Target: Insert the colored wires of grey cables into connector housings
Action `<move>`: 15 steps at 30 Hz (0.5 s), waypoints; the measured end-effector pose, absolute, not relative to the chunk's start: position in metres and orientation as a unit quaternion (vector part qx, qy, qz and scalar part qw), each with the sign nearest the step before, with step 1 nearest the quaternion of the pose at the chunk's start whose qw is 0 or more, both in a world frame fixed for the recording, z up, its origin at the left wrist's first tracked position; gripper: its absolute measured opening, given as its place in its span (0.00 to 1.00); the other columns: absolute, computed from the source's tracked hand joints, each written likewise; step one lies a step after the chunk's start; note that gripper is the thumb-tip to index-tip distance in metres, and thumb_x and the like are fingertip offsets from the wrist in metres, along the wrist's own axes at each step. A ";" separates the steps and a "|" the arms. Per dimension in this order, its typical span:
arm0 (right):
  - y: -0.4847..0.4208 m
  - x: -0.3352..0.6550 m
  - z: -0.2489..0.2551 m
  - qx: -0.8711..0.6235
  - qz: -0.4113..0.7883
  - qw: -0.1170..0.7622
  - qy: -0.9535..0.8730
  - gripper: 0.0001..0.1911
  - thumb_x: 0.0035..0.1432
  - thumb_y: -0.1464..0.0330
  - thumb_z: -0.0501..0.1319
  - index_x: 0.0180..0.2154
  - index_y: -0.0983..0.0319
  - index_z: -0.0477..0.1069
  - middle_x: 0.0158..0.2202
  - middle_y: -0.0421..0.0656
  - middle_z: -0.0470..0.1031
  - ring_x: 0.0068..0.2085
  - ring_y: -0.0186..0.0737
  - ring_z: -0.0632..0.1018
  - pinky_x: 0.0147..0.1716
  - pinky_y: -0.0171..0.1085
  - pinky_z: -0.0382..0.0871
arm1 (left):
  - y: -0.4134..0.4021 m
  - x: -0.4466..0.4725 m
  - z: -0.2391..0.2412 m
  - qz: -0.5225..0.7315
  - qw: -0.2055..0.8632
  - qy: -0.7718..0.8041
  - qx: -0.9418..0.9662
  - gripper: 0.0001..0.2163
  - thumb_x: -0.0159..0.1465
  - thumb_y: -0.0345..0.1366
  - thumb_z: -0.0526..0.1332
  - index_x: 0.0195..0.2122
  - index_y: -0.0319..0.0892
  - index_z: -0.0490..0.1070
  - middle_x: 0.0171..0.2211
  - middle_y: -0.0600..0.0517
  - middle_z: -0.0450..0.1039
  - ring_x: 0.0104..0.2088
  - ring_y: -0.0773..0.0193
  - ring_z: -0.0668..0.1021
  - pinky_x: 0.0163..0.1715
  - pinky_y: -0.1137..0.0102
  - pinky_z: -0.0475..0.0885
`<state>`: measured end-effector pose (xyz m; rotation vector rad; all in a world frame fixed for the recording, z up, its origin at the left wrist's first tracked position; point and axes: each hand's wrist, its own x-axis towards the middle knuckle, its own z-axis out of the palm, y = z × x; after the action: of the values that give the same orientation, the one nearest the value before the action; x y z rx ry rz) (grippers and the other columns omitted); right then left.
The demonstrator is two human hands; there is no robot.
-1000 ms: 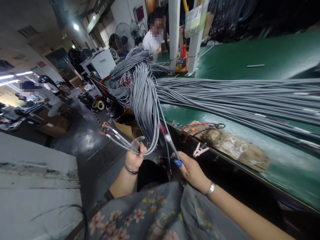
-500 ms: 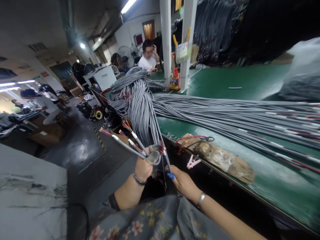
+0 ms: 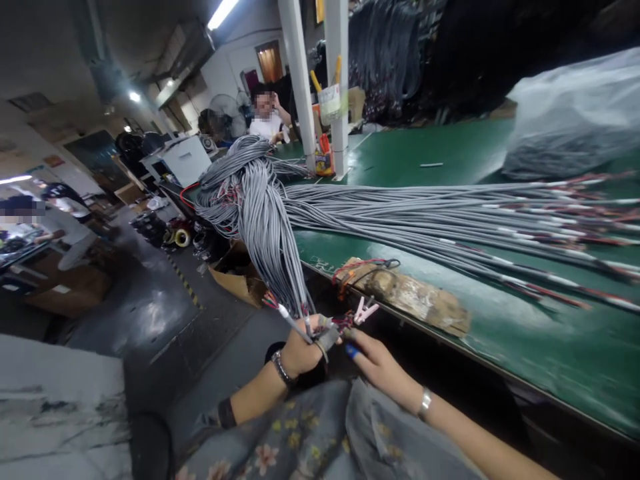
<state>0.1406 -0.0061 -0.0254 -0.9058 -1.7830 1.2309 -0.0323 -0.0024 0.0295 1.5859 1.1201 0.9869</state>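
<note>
My left hand (image 3: 303,350) is closed round several grey cables (image 3: 296,325), whose stripped ends show thin coloured wires pointing up and left. Grey tape covers some of its fingertips. Close on its right, my right hand (image 3: 373,357) is pinched shut, with blue tape on the thumb; what lies between its fingertips is hidden. Dark red wire ends (image 3: 345,322) stick out just above the fingertips of both hands. Behind my left hand, a thick bundle of grey cables (image 3: 267,220) hangs over the table's edge.
More grey cables (image 3: 380,207) lie along the green table (image 3: 505,347), their stripped ends to the right. A taped cardboard piece (image 3: 415,300) and a pink clip (image 3: 366,311) are at the near edge. A cardboard box (image 3: 235,283) stands below. A person (image 3: 267,120) sits beyond the posts.
The view has swung right. Fewer cable ends now fan out of my left hand. My right hand has gone from a grey cable to beside the red wire ends at my left fingers.
</note>
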 end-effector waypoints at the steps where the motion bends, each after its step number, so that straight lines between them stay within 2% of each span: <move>1: -0.011 0.145 -0.021 -0.375 0.519 0.394 -0.659 0.15 0.61 0.59 0.53 0.39 0.60 0.72 0.33 0.45 0.76 0.33 0.42 0.76 0.36 0.41 0.73 | -0.001 -0.032 0.028 0.379 0.462 0.451 0.662 0.16 0.59 0.48 0.63 0.26 0.38 0.72 0.23 0.50 0.73 0.25 0.67 0.73 0.28 0.72 0.68; 4: -0.020 0.151 -0.011 -0.420 0.600 0.421 -0.536 0.18 0.57 0.52 0.57 0.38 0.60 0.69 0.30 0.43 0.75 0.26 0.37 0.72 0.25 0.36 0.68 | 0.005 -0.028 0.024 0.326 0.444 0.436 0.712 0.13 0.61 0.44 0.61 0.27 0.38 0.72 0.25 0.50 0.74 0.26 0.66 0.74 0.30 0.72 0.68; 7: -0.020 0.151 -0.006 -0.447 0.598 0.458 -0.483 0.20 0.50 0.51 0.63 0.34 0.59 0.68 0.30 0.43 0.75 0.30 0.39 0.74 0.28 0.37 0.69 | 0.010 -0.023 0.023 0.282 0.406 0.424 0.759 0.10 0.61 0.40 0.60 0.26 0.39 0.72 0.24 0.51 0.73 0.26 0.66 0.73 0.29 0.72 0.68; 9: -0.017 0.150 -0.003 -0.462 0.570 0.474 -0.486 0.18 0.49 0.52 0.63 0.31 0.59 0.68 0.30 0.42 0.76 0.32 0.40 0.75 0.33 0.38 0.70 | 0.013 -0.022 0.024 0.256 0.389 0.421 0.779 0.09 0.60 0.38 0.61 0.26 0.39 0.72 0.24 0.52 0.73 0.25 0.66 0.73 0.29 0.73 0.67; 12: -0.016 0.150 0.005 -0.465 0.574 0.457 -0.494 0.16 0.50 0.53 0.63 0.29 0.59 0.68 0.25 0.40 0.74 0.27 0.38 0.74 0.28 0.37 0.69 | 0.016 -0.023 0.026 0.217 0.433 0.418 0.769 0.11 0.59 0.41 0.62 0.25 0.39 0.72 0.23 0.52 0.74 0.24 0.67 0.73 0.27 0.74 0.67; 15: -0.016 0.150 0.015 -0.432 0.604 0.447 -0.499 0.17 0.48 0.52 0.63 0.27 0.59 0.68 0.22 0.39 0.73 0.25 0.38 0.73 0.26 0.37 0.67 | 0.017 -0.027 0.030 0.181 0.495 0.416 0.741 0.17 0.57 0.48 0.63 0.23 0.38 0.72 0.21 0.51 0.73 0.22 0.68 0.73 0.23 0.75 0.66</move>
<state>0.1496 -0.0163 0.0155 -1.0701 -1.2358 1.4946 -0.0274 0.0169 0.0305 1.7954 1.0093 0.4379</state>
